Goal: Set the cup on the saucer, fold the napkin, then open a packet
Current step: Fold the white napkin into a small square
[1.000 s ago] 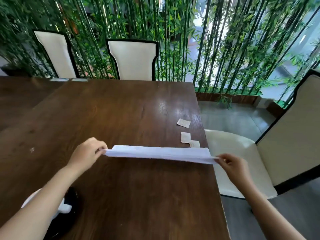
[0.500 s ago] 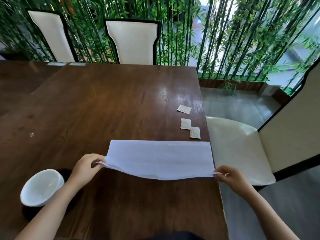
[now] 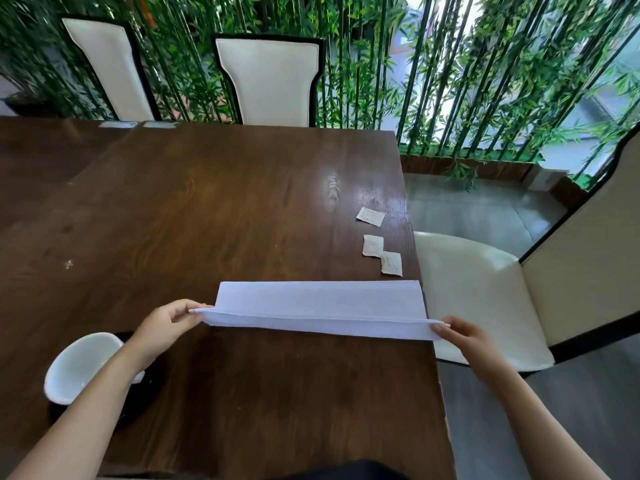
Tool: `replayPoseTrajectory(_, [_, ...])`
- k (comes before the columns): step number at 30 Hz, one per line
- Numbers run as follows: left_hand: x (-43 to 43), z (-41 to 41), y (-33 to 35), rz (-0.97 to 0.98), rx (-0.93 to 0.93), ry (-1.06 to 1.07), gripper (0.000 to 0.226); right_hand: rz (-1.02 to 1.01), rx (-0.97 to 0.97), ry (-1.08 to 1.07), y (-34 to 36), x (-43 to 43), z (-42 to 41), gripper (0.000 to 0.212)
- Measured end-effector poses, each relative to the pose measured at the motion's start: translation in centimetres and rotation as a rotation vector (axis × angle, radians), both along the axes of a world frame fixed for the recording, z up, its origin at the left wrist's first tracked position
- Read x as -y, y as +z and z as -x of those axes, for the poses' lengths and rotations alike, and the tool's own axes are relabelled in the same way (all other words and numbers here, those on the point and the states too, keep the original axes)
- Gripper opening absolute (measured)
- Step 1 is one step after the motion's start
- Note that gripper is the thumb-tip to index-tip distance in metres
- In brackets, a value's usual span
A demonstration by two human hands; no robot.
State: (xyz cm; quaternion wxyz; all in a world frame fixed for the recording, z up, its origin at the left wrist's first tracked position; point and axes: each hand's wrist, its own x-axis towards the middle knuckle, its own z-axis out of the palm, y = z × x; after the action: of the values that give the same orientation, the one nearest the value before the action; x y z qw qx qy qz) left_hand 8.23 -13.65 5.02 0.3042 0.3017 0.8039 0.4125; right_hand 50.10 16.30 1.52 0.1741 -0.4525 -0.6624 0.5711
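Left hand (image 3: 162,327) and right hand (image 3: 462,336) are pinching opposite ends of the pale white paper napkin (image 3: 318,308) (partly folded), which is lying on the dark wooden tabletop (image 3: 242,202) near three small beige packets (image 3: 372,244).

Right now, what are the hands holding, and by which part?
Both hold the white napkin: the left hand pinches its near left corner, the right hand its near right corner, at the ends of the fold.

White napkin (image 3: 318,308) half-folded on table; cup (image 3: 78,367) on saucer (image 3: 138,405); three packets (image 3: 370,216).
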Motion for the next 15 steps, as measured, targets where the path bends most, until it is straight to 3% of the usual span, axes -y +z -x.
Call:
replayPoseTrajectory(8, [-4.6,0.2,-2.3,-0.146,0.229,0.329,0.011,0.175,-0.156,-0.281,-0.9,-1.0,3.9,0.015])
replayPoseTrajectory(15, [-9.2,1.0,-5.7,0.021,-0.057,0.467,0.022,-0.226,0.175,-0.401,-1.3,-2.2,9.0,0.035])
